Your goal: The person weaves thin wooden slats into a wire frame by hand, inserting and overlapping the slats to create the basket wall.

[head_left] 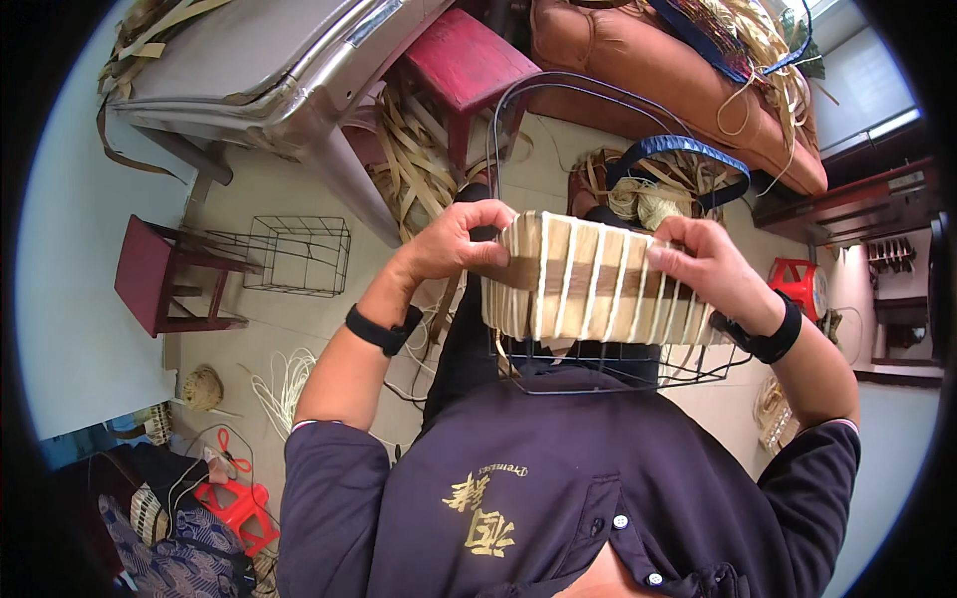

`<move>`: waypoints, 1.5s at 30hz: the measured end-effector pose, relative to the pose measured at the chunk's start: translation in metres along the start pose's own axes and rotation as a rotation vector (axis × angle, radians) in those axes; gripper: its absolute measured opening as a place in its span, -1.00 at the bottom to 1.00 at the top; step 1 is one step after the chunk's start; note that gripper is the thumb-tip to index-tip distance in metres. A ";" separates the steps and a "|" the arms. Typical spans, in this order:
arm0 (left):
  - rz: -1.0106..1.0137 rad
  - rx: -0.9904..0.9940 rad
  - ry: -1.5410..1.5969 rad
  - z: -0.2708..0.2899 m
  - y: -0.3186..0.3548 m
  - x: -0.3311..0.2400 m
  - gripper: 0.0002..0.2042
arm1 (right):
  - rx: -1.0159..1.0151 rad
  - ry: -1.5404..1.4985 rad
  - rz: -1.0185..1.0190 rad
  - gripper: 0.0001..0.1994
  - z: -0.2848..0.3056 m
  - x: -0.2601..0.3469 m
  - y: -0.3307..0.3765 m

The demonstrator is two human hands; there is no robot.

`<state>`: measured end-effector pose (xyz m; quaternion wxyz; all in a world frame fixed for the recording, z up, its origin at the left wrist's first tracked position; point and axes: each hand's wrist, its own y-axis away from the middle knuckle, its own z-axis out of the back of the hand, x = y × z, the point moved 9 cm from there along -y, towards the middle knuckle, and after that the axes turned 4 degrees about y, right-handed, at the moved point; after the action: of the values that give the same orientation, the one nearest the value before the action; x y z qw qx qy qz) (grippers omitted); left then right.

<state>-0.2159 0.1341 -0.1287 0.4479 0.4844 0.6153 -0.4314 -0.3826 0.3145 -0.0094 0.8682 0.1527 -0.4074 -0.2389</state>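
On my lap sits a half-woven basket on a black wire frame. Pale flat strips and white cords cover its upper side, while bare wire frame shows beneath. A darker brown strip runs across the cords. My left hand is closed on the basket's left end, thumb and fingers pinching at the brown strip. Over the right part, my right hand is closed with its thumb pressed on the weave near the brown strip; its fingertips are partly hidden. A tall wire handle loops up beyond the basket.
Left on the floor lies another wire frame beside a dark red stool. A grey table, a pink-red stool and a brown sofa stand ahead. Loose strips and white cord lie around.
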 end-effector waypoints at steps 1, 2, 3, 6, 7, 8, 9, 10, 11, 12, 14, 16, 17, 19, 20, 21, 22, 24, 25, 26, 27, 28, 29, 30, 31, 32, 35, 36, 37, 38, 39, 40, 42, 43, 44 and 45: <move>0.005 -0.029 0.016 0.000 0.002 -0.014 -0.74 | -0.034 -0.143 0.055 -0.72 0.006 0.006 0.001; 0.015 -0.003 0.083 -0.004 0.002 -0.030 -0.76 | -0.067 -0.288 0.114 -0.73 0.013 0.011 0.002; -0.024 0.011 0.125 -0.011 -0.002 -0.055 -0.77 | -0.088 -0.363 0.153 -0.74 0.019 0.011 0.005; -0.079 0.012 0.059 -0.027 -0.012 -0.126 -0.78 | -0.136 -0.613 0.303 -0.77 0.028 0.006 0.004; -0.083 -0.014 0.006 -0.039 -0.016 -0.149 -0.77 | -0.105 -0.721 0.345 -0.80 0.026 0.000 0.000; -0.030 -0.035 -0.098 -0.049 -0.023 -0.161 -0.72 | -0.151 -0.819 0.363 -0.82 0.024 -0.014 -0.004; 0.008 -0.053 -0.216 -0.061 -0.033 -0.170 -0.73 | -0.142 -0.851 0.398 -0.82 0.019 -0.032 -0.011; 0.039 -0.075 -0.335 -0.073 -0.041 -0.174 -0.74 | -0.131 -0.878 0.435 -0.80 0.014 -0.049 -0.017; 0.018 -0.085 -0.530 -0.083 -0.049 -0.177 -0.74 | -0.170 -0.814 0.427 -0.77 0.007 -0.065 -0.023; -0.009 -0.103 -0.725 -0.093 -0.054 -0.179 -0.73 | -0.205 -0.748 0.420 -0.74 0.002 -0.075 -0.029; -0.080 -0.147 -0.991 -0.114 -0.067 -0.165 -0.60 | -0.194 -0.650 0.401 -0.60 -0.010 -0.105 -0.032; -0.143 -0.134 -1.096 -0.129 -0.085 -0.139 -0.53 | -0.223 -0.976 0.350 -0.49 -0.017 -0.133 -0.023; -0.136 -0.108 -1.096 -0.138 -0.092 -0.126 -0.53 | -0.159 -1.072 0.395 -0.40 -0.019 -0.129 -0.012; -0.090 -0.081 -1.195 -0.158 -0.109 -0.099 -0.50 | -0.142 -1.123 0.468 -0.36 -0.021 -0.125 0.010; -0.047 -0.055 -1.247 -0.172 -0.114 -0.087 -0.50 | -0.162 -1.124 0.454 -0.35 -0.021 -0.132 0.014; -0.026 -0.016 -1.283 -0.186 -0.118 -0.074 -0.51 | -0.163 -1.057 0.531 -0.36 -0.026 -0.133 0.026; -0.004 0.019 -1.319 -0.196 -0.121 -0.059 -0.51 | -0.173 -1.090 0.442 -0.38 -0.037 -0.148 0.027; 0.066 0.076 -1.336 -0.212 -0.122 -0.037 -0.54 | -0.168 -1.024 0.381 -0.39 -0.052 -0.175 0.026; 0.057 0.123 -1.311 -0.217 -0.122 -0.027 -0.55 | -0.169 -1.058 0.340 -0.44 -0.059 -0.187 0.025; 0.055 0.164 -1.286 -0.218 -0.120 -0.019 -0.56 | -0.130 -1.069 0.328 -0.49 -0.066 -0.196 0.024; 0.145 0.252 -1.243 -0.218 -0.117 -0.020 -0.61 | -0.152 -1.046 0.331 -0.51 -0.067 -0.196 0.026; 0.156 0.233 -1.254 -0.208 -0.115 -0.035 -0.61 | -0.167 -1.021 0.335 -0.53 -0.066 -0.193 0.028; 0.081 0.266 -1.158 -0.204 -0.109 -0.054 -0.58 | -0.191 -0.938 0.387 -0.54 -0.060 -0.185 0.032; 0.009 0.300 -1.057 -0.199 -0.102 -0.072 -0.52 | -0.225 -0.885 0.345 -0.54 -0.056 -0.193 0.031; 0.080 0.256 -0.935 -0.181 -0.097 -0.087 -0.46 | -0.201 -0.893 0.298 -0.51 -0.057 -0.204 0.032; 0.129 0.202 -0.823 -0.160 -0.092 -0.103 -0.39 | -0.185 -0.885 0.268 -0.48 -0.051 -0.211 0.030; 0.012 0.104 -0.724 -0.095 -0.046 -0.110 -0.09 | -0.135 -0.794 0.274 -0.46 -0.045 -0.201 0.036; -0.020 0.126 -0.732 -0.086 -0.026 -0.096 0.00 | -0.115 -0.783 0.280 -0.46 -0.042 -0.188 0.040; 0.137 0.144 -0.673 -0.080 -0.007 -0.064 0.13 | -0.169 -0.706 0.237 -0.48 -0.033 -0.180 0.047; 0.158 0.184 -0.739 -0.082 0.012 -0.045 0.15 | -0.228 -0.628 0.197 -0.51 -0.026 -0.175 0.050; 0.264 0.141 -0.757 -0.077 0.026 -0.022 0.03 | -0.315 -0.578 0.208 -0.49 -0.016 -0.174 0.054; 0.376 0.093 -0.772 -0.070 0.040 -0.006 -0.09 | -0.405 -0.447 0.235 -0.49 0.000 -0.164 0.060; 0.385 0.026 -0.846 -0.052 0.051 -0.007 -0.39 | -0.491 -0.215 0.325 -0.49 0.025 -0.130 0.079; 0.313 -0.086 -0.757 -0.045 0.049 -0.028 -0.61 | -0.514 -0.132 0.358 -0.50 0.034 -0.103 0.091; 0.097 -0.092 -0.834 -0.051 0.045 -0.067 -0.64 | -0.498 -0.087 0.405 -0.48 0.038 -0.074 0.097; -0.006 -0.083 -0.873 -0.062 0.037 -0.098 -0.62 | -0.475 -0.051 0.468 -0.44 0.038 -0.049 0.104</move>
<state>-0.1750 0.1797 -0.0234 0.6838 0.2366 0.3863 -0.5719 -0.4094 0.4259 0.0312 0.9004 -0.1577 -0.3858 -0.1248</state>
